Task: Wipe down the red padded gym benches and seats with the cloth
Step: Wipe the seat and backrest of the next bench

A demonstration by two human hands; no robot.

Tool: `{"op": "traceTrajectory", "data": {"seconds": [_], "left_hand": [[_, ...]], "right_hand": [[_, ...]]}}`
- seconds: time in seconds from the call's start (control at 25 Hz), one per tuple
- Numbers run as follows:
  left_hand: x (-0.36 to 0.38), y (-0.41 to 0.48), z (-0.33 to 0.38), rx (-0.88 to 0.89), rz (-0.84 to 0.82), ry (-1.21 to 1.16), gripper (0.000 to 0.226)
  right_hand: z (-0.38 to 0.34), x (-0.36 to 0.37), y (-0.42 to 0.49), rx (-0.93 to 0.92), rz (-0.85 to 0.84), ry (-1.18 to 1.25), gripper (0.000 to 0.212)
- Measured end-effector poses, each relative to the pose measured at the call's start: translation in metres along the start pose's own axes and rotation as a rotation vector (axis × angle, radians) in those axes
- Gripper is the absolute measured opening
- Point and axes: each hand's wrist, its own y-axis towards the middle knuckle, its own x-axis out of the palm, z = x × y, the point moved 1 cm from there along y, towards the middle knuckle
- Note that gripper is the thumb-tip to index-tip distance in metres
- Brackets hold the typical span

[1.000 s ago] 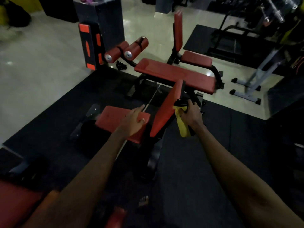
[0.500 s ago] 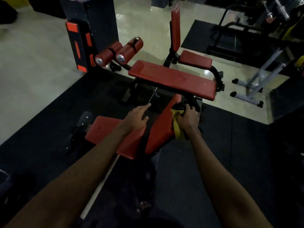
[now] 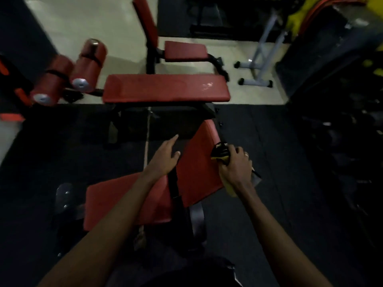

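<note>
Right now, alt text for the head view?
A person's right hand grips a yellow cloth at the edge of a tilted red back pad; the open left hand hovers beside it, above the red seat pad.

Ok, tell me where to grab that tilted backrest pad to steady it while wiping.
Grip the backrest by its upper left edge, coming from the left with the left hand, which hovers open right there. The pad slopes up and away, and the right hand holds the cloth at its right edge, so the left edge is probably the free one.
</note>
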Motion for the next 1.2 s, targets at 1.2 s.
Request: {"op": "traceTrajectory", "data": {"seconds": [1.2], "left_hand": [[0.151, 0.130, -0.158, 0.034, -0.322, -0.338, 0.124]], "right_hand": [[-0.093, 0.069, 0.124, -0.032, 0.053, -0.368, 0.062]]}}
